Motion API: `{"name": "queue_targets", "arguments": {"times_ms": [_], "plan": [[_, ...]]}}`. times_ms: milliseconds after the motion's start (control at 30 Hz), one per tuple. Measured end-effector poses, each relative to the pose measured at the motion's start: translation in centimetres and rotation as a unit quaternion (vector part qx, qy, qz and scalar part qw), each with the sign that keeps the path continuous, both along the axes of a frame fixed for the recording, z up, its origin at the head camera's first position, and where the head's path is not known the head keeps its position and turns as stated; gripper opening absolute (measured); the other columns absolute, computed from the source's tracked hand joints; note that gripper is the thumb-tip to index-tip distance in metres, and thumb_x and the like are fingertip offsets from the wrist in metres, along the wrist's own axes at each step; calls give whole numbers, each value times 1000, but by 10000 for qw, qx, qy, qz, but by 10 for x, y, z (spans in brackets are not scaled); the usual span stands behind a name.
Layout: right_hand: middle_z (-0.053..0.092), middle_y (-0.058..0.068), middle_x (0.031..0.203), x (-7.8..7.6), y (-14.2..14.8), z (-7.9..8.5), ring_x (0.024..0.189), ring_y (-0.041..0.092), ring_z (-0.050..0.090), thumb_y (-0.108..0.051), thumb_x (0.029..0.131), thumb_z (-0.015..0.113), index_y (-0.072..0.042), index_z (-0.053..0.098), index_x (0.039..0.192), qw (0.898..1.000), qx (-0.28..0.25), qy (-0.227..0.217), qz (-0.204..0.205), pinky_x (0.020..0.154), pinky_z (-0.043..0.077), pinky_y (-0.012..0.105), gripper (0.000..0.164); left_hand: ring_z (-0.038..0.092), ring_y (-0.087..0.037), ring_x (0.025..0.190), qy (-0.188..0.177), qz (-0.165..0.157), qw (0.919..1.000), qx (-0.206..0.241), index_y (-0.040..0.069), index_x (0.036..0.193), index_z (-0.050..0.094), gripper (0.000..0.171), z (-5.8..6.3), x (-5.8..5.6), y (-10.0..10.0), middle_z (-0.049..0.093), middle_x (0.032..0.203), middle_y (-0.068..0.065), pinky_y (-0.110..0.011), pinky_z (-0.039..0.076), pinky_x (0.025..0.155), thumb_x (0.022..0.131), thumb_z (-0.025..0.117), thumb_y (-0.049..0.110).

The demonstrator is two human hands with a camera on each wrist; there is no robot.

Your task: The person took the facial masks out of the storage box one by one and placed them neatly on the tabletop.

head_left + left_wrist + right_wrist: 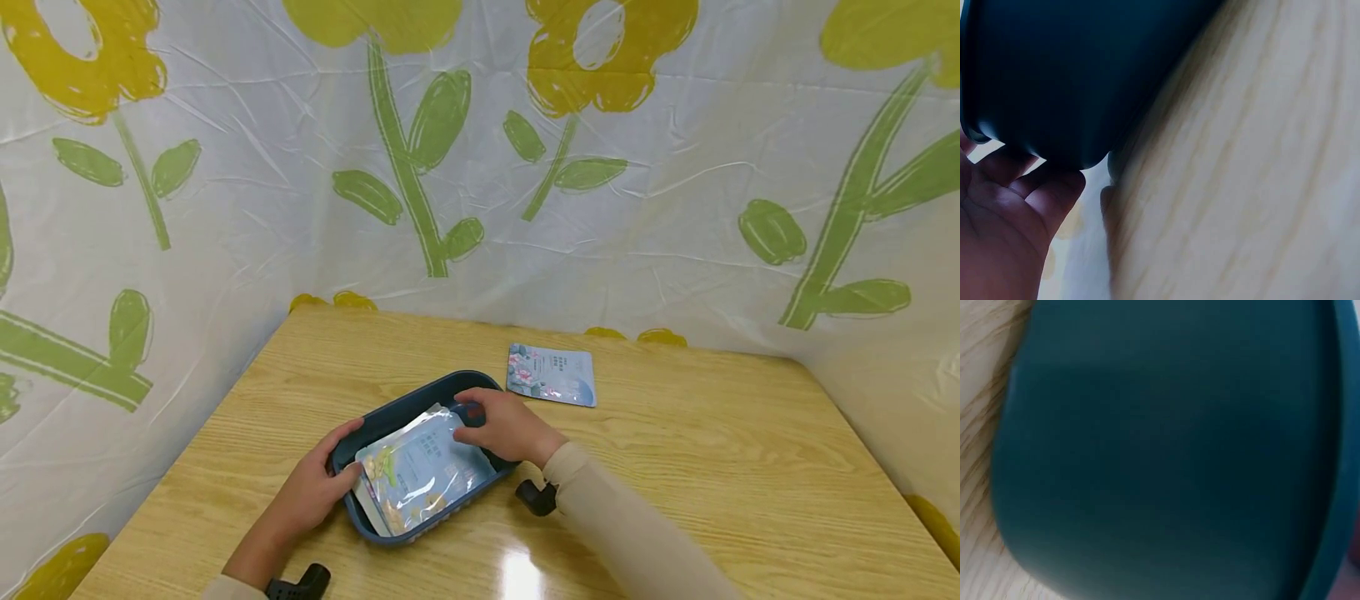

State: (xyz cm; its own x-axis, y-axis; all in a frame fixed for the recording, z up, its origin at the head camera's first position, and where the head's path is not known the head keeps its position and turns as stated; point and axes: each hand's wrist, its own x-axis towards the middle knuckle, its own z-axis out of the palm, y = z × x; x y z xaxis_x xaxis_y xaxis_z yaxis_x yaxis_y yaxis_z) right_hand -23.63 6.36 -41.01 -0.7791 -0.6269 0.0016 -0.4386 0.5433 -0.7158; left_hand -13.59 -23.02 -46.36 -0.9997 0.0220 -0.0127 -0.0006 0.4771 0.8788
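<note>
A dark blue-green oblong bin (420,400) stands on the table and holds several flat, glossy sachets. The top sachet (427,467) is pale blue, with yellow and green pictures. My left hand (307,483) grips the bin's left end, thumb over the rim beside the sachets; in the left wrist view its fingers (1057,194) press the bin's outer wall. Over the right end, my right hand (506,425) reaches inside with thumb and forefinger apart, the thumb at the top sachet's edge. Its other fingers are mostly hidden. The bin's outer wall (1160,450) fills the right wrist view.
Another pale blue sachet (551,375), printed with pink flowers, lies flat on the wooden table (697,450) behind and right of the bin. A flower-patterned cloth (480,217) hangs round the table's back and sides. Both wrists carry black camera mounts.
</note>
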Motion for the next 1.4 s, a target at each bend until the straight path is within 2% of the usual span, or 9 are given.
{"name": "queue_targets", "arguments": {"times_ms": [300, 500, 767, 933, 1100, 1267, 1400], "plan": [[64, 10, 127, -2, -9, -2, 102, 21, 62, -23, 88, 77, -2, 59, 134, 9960, 851, 275, 39, 93, 51, 39, 54, 43, -30, 136, 46, -5, 10000, -18, 16, 151, 42, 59, 0, -1, 0, 41, 153, -16, -51, 31, 112, 95, 62, 14], [65, 14, 126, 0, -10, 0, 107, 24, 62, -22, 88, 78, 0, 59, 134, 9936, 1046, 415, 135, 98, 48, 42, 55, 42, -30, 137, 18, -20, 10000, -13, 15, 151, 42, 59, 1, -1, 1, 40, 154, -16, -51, 31, 112, 95, 62, 15], [67, 12, 120, 0, -10, -1, 107, 23, 63, -22, 88, 78, 0, 59, 134, 9926, 1129, 400, 180, 96, 50, 40, 54, 41, -30, 138, 30, -45, 10000, 12, 17, 152, 42, 59, 0, -1, 1, 40, 154, -16, -51, 31, 112, 96, 62, 14], [68, 10, 119, -1, -9, -4, 105, 22, 64, -23, 89, 76, -2, 59, 134, 9944, 979, 375, 165, 92, 51, 38, 53, 38, -33, 140, 101, -47, 9999, 23, 17, 152, 42, 60, -2, -1, 0, 40, 154, -17, -53, 29, 113, 95, 62, 15], [66, 7, 122, 0, -7, -5, 106, 20, 63, -23, 91, 74, -3, 61, 133, 9977, 555, 330, 207, 92, 50, 39, 48, 35, -36, 142, 81, -57, 9999, 29, 19, 152, 42, 59, -2, 0, 0, 38, 155, -17, -54, 27, 114, 96, 62, 16], [64, 7, 124, 2, -5, -3, 106, 21, 64, -23, 92, 73, -5, 60, 135, 9991, 58, 100, 416, 91, 51, 36, 48, 34, -36, 143, 31, -45, 10000, 10, 19, 152, 41, 59, -1, 0, -1, 37, 156, -17, -54, 27, 114, 97, 62, 18], [62, 7, 127, 4, -4, -1, 102, 20, 65, -22, 93, 73, -7, 59, 136, 9977, -318, -191, 568, 87, 53, 31, 48, 39, -32, 139, -9, -42, 10000, 85, 19, 152, 41, 59, 0, 1, -1, 38, 155, -17, -51, 30, 113, 97, 62, 18]]}}
